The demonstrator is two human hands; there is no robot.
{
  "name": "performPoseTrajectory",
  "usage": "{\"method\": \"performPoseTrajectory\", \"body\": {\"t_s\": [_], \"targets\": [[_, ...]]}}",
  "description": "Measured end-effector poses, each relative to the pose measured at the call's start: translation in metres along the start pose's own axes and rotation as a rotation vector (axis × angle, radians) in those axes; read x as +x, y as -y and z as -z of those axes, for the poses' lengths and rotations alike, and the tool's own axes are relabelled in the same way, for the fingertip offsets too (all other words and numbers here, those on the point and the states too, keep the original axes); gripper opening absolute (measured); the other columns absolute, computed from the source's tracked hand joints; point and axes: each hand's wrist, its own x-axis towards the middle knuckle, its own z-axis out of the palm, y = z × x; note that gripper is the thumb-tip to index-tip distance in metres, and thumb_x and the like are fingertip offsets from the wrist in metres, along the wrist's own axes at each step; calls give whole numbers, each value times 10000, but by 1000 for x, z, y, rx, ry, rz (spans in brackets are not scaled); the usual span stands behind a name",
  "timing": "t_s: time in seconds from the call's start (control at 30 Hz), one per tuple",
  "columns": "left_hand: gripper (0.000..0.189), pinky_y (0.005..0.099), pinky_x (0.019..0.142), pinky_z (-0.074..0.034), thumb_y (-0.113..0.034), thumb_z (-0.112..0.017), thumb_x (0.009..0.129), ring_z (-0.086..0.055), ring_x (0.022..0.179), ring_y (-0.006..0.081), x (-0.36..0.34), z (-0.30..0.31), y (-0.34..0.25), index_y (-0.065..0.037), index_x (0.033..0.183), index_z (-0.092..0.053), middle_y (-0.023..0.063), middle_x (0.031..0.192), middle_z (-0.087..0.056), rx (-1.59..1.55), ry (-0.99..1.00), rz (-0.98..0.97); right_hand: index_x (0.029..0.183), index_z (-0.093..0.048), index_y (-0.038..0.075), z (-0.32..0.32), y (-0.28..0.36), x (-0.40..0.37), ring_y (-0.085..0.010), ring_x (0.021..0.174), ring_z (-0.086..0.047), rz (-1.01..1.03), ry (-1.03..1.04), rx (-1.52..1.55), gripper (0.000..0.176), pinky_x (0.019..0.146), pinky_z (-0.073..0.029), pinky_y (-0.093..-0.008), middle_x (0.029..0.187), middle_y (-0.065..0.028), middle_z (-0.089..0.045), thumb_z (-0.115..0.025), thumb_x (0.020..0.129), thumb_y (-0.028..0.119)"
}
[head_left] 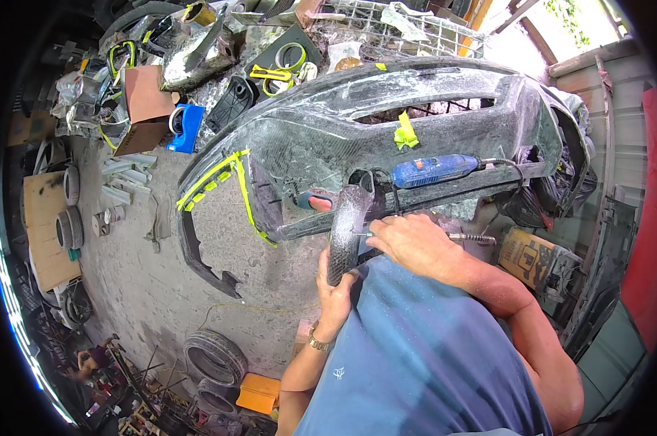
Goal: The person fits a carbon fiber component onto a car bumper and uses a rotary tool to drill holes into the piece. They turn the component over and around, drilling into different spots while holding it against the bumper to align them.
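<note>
My left hand (334, 296) is closed round the lower end of a curved, dust-covered tube-like part (345, 236) with a dark woven carbon-fibre pattern. Its upper end shows a hollow opening. My right hand (413, 240) grips the handpiece of a rotary tool, whose thin bit meets the side of the curved part. A ribbed flexible shaft (476, 238) comes out behind that hand. The blue rotary tool body (436, 171) lies on a large dusty car bumper (306, 138) just beyond my hands. A red-and-black handled tool (318, 203) rests left of the curved part.
Yellow-green tape (405, 131) sticks to the bumper. Behind it, a cluttered surface holds tape rolls, a blue tape dispenser (187, 128) and a cardboard box (145, 94). Tyres (213, 356) lie on the floor at lower left. A printed carton (532, 260) stands at right.
</note>
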Motion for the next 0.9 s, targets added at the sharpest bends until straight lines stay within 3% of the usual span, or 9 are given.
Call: {"method": "performPoseTrajectory", "body": {"t_s": [0.07,0.13,0.47,0.57,0.63,0.9], "targets": [[531,237,809,-461,111,-541,766,-538,890,88,2,1,1,-19,1276,-470,22,1028,-568,12,3,-11,921,-580,12,4,2,-2,-375,798,-654,-39,25,9,294,675,-524,-481,874,-166,-661,-518,950,297],[586,225,721,-488,91,-550,778,-564,806,83,2,2,4,-14,1340,-422,32,1025,-582,18,9,-29,919,-581,14,7,2,-3,-374,795,-654,-48,14,1,293,675,-523,-482,867,-163,-660,-518,950,299],[524,226,752,-472,119,-514,777,-538,828,80,0,0,1,-13,1281,-460,19,993,-565,-37,-17,-9,916,-582,20,-1,-1,1,-367,808,-653,-61,19,20,287,677,-516,-489,872,-155,-661,-526,945,300],[599,237,730,-492,86,-548,776,-570,802,89,1,2,4,-16,1351,-415,34,1024,-586,-4,0,-27,918,-580,17,1,-3,1,-371,819,-651,-61,27,36,287,687,-513,-491,879,-156,-661,-528,944,298],[522,219,753,-466,104,-510,783,-533,828,73,0,0,-1,-15,1289,-455,18,999,-560,-43,14,11,919,-580,16,-1,-3,1,-373,822,-651,-62,28,42,287,691,-513,-491,881,-156,-662,-529,944,298],[517,228,773,-465,107,-513,777,-530,849,76,0,0,-2,-16,1276,-460,18,1009,-559,-41,4,10,922,-584,11,0,-2,3,-379,819,-653,-62,45,45,290,692,-518,-496,898,-164,-664,-535,940,296]]}}
